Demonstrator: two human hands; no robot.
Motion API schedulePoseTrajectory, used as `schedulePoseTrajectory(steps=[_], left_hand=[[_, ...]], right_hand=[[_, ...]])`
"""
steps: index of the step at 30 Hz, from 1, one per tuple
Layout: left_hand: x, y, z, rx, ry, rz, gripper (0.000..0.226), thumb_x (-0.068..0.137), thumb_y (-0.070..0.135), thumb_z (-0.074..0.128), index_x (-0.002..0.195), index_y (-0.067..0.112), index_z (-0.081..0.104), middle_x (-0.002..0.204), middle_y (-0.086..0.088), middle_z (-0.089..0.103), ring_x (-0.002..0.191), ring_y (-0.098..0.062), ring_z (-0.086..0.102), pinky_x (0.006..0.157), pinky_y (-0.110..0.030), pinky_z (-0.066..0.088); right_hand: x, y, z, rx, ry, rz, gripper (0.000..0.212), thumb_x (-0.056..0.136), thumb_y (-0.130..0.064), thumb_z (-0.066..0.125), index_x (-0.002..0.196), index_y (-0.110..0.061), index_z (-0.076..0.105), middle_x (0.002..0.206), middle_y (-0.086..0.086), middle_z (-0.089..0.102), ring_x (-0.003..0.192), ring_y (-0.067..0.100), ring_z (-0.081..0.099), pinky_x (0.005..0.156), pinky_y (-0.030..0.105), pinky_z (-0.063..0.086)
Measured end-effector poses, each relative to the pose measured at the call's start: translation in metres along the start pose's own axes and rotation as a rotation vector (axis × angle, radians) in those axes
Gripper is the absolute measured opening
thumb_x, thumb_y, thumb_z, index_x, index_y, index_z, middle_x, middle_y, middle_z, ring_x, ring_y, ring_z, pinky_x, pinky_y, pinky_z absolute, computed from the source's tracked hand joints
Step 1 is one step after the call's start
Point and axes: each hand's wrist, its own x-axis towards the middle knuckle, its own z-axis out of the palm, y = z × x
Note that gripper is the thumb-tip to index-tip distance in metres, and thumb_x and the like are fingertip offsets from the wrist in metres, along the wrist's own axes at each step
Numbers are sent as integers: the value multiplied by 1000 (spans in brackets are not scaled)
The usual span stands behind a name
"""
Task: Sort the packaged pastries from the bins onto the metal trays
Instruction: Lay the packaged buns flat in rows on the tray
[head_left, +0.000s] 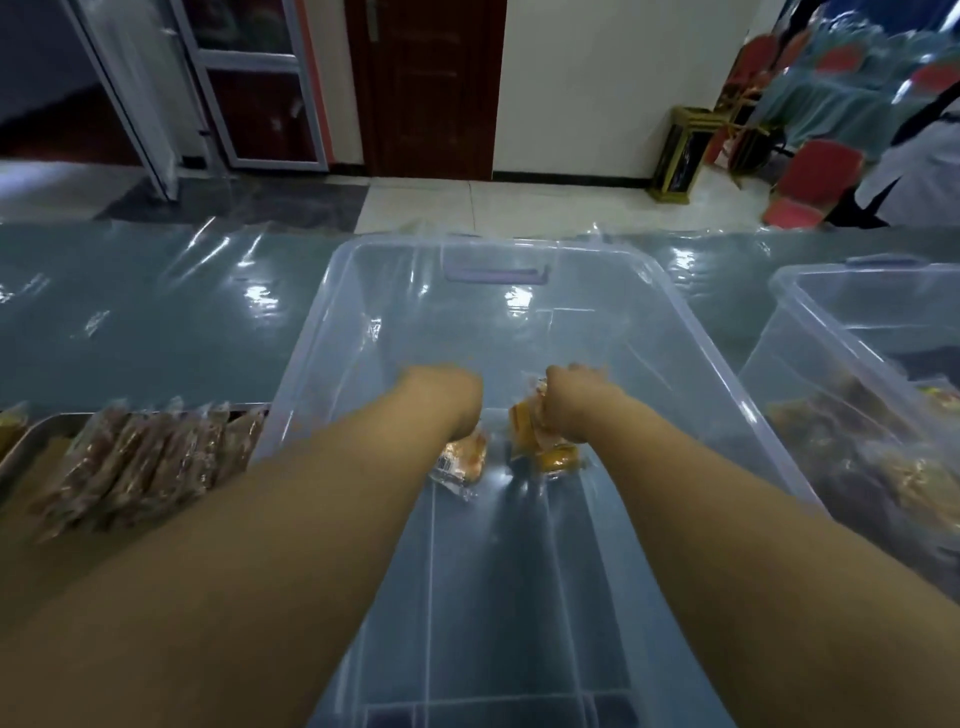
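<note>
Both my arms reach down into a clear plastic bin (311, 332) in front of me. My left hand (447, 397) is bent down over an orange packaged pastry (462, 460) on the bin floor; its fingers are hidden, so its hold is unclear. My right hand (571, 400) grips a bunch of orange packaged pastries (540, 441) low in the bin. A metal tray (36, 436) at the left carries a row of brown packaged pastries (145, 457).
A second clear bin (810, 332) at the right holds dark and yellow packaged pastries (872, 457). The table (145, 312) is covered in shiny plastic film. Beyond it are red chairs (815, 176), a gold-coloured stand (680, 153) and a person in white (919, 166).
</note>
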Motion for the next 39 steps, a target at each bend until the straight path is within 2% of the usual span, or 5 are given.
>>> schedulePoseTrajectory(steps=[14,20,24,31,39], left_hand=[[55,5,78,-404,-116,-401,75,88,36,49,146,10,8,148,-23,7,130,-46,23,107,-48,30],[59,6,74,-588,-155,-551,95,81,33,65,147,11,0,147,-28,10,131,-43,27,102,-42,35],[58,4,75,-544,-143,-467,102,70,38,74,146,22,7,145,-17,14,126,-41,30,97,-40,38],[58,6,75,-387,-235,-310,78,61,56,74,125,18,49,121,-6,43,115,-33,40,98,-43,39],[54,8,71,-248,-306,-217,73,72,51,72,129,15,45,131,-7,40,119,-35,39,99,-42,41]], right_hand=[[39,3,26,27,-88,-47,64,84,-36,59,140,-20,33,141,15,26,130,39,23,103,54,30],[42,-2,36,133,-165,-92,60,78,-24,61,131,-17,34,135,11,41,121,34,39,98,50,40],[42,-2,34,29,-183,-62,81,67,-38,76,135,-20,35,131,9,38,120,33,36,95,51,41],[41,2,29,-100,-221,-28,88,60,-56,77,131,-18,44,130,13,36,122,35,30,95,52,36],[38,9,36,10,-357,-62,87,56,-54,80,128,-24,41,123,6,49,108,27,45,93,47,46]])
